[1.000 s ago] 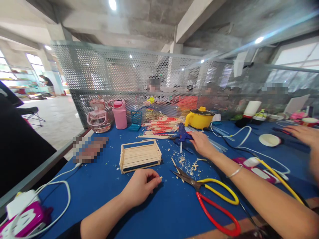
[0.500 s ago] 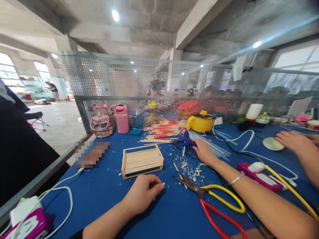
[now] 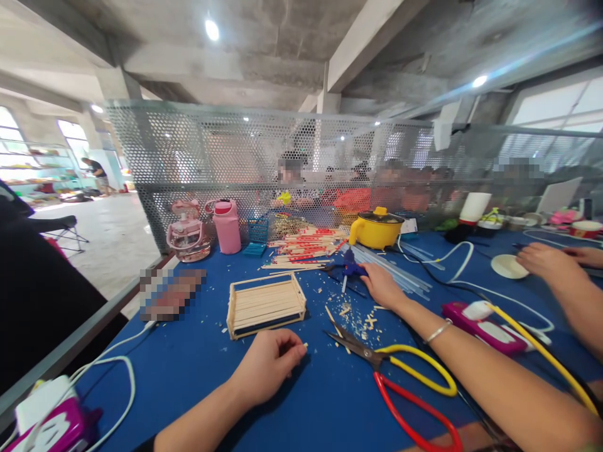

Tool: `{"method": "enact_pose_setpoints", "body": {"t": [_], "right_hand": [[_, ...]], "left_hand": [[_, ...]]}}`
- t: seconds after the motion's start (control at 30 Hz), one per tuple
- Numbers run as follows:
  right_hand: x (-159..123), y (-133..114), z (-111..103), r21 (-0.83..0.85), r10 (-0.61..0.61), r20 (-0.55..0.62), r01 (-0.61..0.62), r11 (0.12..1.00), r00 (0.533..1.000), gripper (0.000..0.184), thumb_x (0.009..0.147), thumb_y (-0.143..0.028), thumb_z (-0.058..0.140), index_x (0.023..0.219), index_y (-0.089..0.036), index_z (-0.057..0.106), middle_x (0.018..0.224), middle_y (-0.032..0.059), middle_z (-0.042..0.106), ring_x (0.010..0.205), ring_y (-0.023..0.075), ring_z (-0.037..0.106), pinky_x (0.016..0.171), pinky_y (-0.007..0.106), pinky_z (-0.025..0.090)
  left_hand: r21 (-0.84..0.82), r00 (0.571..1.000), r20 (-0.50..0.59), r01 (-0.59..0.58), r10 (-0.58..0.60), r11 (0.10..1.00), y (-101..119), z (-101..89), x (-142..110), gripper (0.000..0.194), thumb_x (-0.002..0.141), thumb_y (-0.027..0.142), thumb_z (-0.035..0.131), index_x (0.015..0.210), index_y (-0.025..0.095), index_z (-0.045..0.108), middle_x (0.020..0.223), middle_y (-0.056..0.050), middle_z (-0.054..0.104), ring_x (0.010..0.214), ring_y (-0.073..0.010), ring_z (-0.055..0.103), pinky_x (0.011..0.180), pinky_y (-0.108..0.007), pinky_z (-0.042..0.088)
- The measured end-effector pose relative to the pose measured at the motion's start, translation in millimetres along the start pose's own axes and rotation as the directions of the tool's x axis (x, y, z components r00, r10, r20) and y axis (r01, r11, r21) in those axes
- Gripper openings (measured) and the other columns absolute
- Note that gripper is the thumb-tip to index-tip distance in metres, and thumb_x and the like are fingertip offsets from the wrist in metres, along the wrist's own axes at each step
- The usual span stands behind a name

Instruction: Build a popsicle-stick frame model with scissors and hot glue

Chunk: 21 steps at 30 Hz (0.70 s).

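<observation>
My left hand (image 3: 271, 366) is closed in a pinch on a small piece of wooden stick (image 3: 305, 345), of which only a pale tip shows. Just beyond it stands a tray-like frame of glued wooden sticks (image 3: 266, 303), with a slatted base and a raised rail. My right hand (image 3: 380, 285) is wrapped around a blue glue gun (image 3: 351, 265) near the stick pile, and a clear glue stick pokes out of it. Scissors (image 3: 372, 358) with one yellow and one red handle lie between my arms, blades slightly apart. Stick offcuts (image 3: 370, 321) are scattered beyond the blades.
Wooden sticks with red wrappers (image 3: 308, 243) are heaped at the back, beside clear glue sticks (image 3: 393, 270) and a yellow pot (image 3: 377, 229). Pink bottles (image 3: 227, 227) stand at the back left. Power strips (image 3: 485, 329) and cables flank me. A co-worker's hand (image 3: 546, 263) is by a round disc (image 3: 509, 266).
The view has shifted slightly. My hands keep nearly the same pose and place, while the co-worker's fingers at the right have moved a little.
</observation>
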State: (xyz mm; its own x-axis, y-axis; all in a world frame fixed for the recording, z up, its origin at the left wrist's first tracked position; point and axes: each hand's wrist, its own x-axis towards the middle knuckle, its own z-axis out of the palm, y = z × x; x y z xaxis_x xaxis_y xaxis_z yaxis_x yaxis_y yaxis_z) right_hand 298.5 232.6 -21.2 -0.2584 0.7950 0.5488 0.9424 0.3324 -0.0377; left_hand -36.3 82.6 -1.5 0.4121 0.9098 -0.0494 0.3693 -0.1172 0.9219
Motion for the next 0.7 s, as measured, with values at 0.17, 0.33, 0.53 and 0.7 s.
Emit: {"method": "enact_pose_setpoints", "body": {"t": [0.17,0.33,0.53,0.7], "right_hand": [[-0.8,0.5,0.1,0.023,0.031,0.022,-0.032,0.999,0.999,0.024,0.085,-0.023,0.049,0.105,-0.016,0.06,0.101,0.0127,0.066,0.095,0.0257,0.061,0.084,0.041,0.047],[6.5,-12.6,-22.5,0.049,0.111,-0.081,-0.107,0.993,0.991,0.032,0.086,-0.029,0.047,0.111,-0.011,0.057,0.104,0.0177,0.065,0.096,0.0283,0.06,0.084,0.044,0.046],[-2.4,-95.9,-82.9,0.204,-0.013,-0.03,0.018,0.979,0.999,0.028,0.091,-0.033,0.042,0.09,-0.02,0.066,0.088,0.0054,0.07,0.078,0.0181,0.063,0.071,0.029,0.049],[-25.9,-175.6,-105.7,0.395,-0.478,0.064,0.417,0.819,0.876,0.024,0.09,-0.025,0.049,0.106,-0.02,0.066,0.093,0.0055,0.072,0.086,0.0164,0.063,0.078,0.03,0.044]], "left_hand": [[0.0,1.0,0.009,0.001,-0.001,1.0,1.4,-0.7,0.1,0.034,0.081,0.047,0.051,0.078,0.014,0.059,0.063,0.002,0.05,0.053,-0.0094,0.046,0.051,-0.021,0.037],[0.01,1.0,0.015,-0.003,0.003,1.0,2.4,-1.0,-0.3,0.034,0.081,0.046,0.051,0.077,0.013,0.059,0.062,0.001,0.052,0.053,-0.009,0.046,0.051,-0.021,0.037],[-0.062,0.998,-0.052,0.027,-0.03,0.998,10.3,-0.5,-3.4,0.037,0.082,0.049,0.048,0.08,0.014,0.059,0.069,-0.001,0.058,0.051,-0.0079,0.048,0.045,-0.019,0.037],[-0.146,0.998,-0.055,-0.022,0.014,0.989,17.7,-2.5,-11.0,0.035,0.081,0.05,0.049,0.078,0.015,0.055,0.069,-0.001,0.059,0.051,-0.0085,0.049,0.042,-0.018,0.037]]}}
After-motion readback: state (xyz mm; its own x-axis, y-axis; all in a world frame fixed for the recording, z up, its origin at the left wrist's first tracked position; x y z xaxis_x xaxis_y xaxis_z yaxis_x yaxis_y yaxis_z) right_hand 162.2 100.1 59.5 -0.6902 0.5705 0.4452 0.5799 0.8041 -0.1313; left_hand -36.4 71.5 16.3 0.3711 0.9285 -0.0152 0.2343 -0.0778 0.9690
